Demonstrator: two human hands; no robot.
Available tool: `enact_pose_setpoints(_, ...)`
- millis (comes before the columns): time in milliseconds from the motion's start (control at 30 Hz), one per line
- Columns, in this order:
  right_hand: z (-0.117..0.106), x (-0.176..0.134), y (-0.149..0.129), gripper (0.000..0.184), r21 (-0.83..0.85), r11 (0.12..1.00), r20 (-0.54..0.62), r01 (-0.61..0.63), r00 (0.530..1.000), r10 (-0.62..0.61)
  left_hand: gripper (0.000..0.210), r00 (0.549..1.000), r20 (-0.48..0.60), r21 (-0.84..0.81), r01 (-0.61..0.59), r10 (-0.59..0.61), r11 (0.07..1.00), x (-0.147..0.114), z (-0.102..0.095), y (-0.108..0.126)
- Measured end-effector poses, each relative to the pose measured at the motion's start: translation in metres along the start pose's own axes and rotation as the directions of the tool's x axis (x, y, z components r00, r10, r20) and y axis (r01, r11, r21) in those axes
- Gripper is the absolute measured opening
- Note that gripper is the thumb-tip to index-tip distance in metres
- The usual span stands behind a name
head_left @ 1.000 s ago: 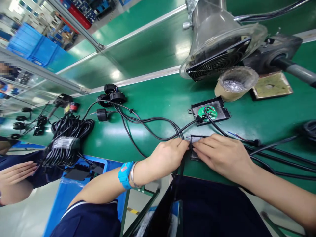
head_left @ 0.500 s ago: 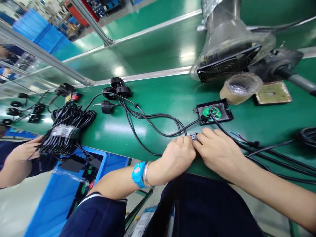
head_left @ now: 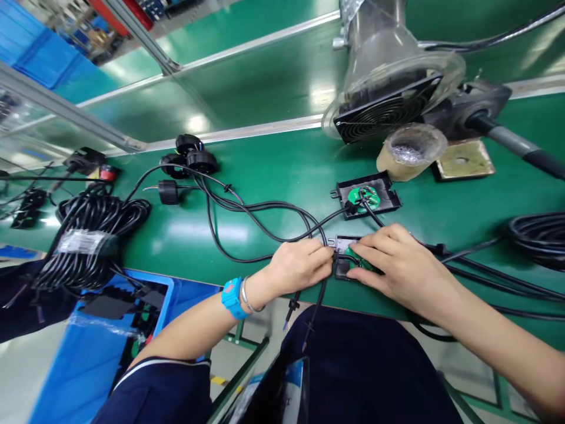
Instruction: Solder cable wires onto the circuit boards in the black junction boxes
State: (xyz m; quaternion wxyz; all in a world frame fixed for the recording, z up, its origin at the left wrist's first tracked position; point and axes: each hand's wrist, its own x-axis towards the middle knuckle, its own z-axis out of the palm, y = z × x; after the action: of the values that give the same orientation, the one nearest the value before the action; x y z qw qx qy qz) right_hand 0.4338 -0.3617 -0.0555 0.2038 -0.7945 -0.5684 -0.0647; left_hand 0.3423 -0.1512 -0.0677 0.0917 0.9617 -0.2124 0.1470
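My left hand [head_left: 304, 265] is closed at the left edge of a small black open housing [head_left: 342, 272], pinching a black cable that enters it. From the right, the thumb and fingers of my right hand [head_left: 397, 259] close on a green circuit board [head_left: 354, 252] inside this housing; the hand covers much of both. Just behind lies a second black housing [head_left: 391, 199] with a round green board [head_left: 369, 206] and cables attached. Several black cables [head_left: 265, 207] run left across the green bench. Loose cable ends hang over the front edge below my left hand.
A clear fume hood [head_left: 375, 53] with a black fan grille stands at the back. Beside it are a cup [head_left: 388, 162], a sponge tray [head_left: 465, 160] and a soldering iron handle [head_left: 536, 156]. A co-worker's sleeve [head_left: 30, 300] is by a cable bundle [head_left: 83, 221]. A blue bin [head_left: 83, 353] sits below.
My hands have moved apart, uncovering the near housing and its green board. My right hand's fingers now rest on the board. The view has shifted; the co-worker's hand is no longer visible.
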Motion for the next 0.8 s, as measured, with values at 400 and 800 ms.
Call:
enact_pose_setpoints(400, -0.006, -0.007, 0.002, 0.032, 0.181, 0.983, -0.052, -0.014, 0.998, 0.024, 0.019, 0.973, -0.014, 0.068, -0.230, 0.231, 0.971, 0.007, -0.011, -0.015)
enact_pose_setpoints(800, -0.006, -0.006, -0.040, 0.042, -0.142, 0.977, 0.011, -0.161, 0.986, 0.165, 0.017, 0.991, 0.093, -0.070, 0.102, -0.095, 0.992, 0.006, -0.018, 0.008)
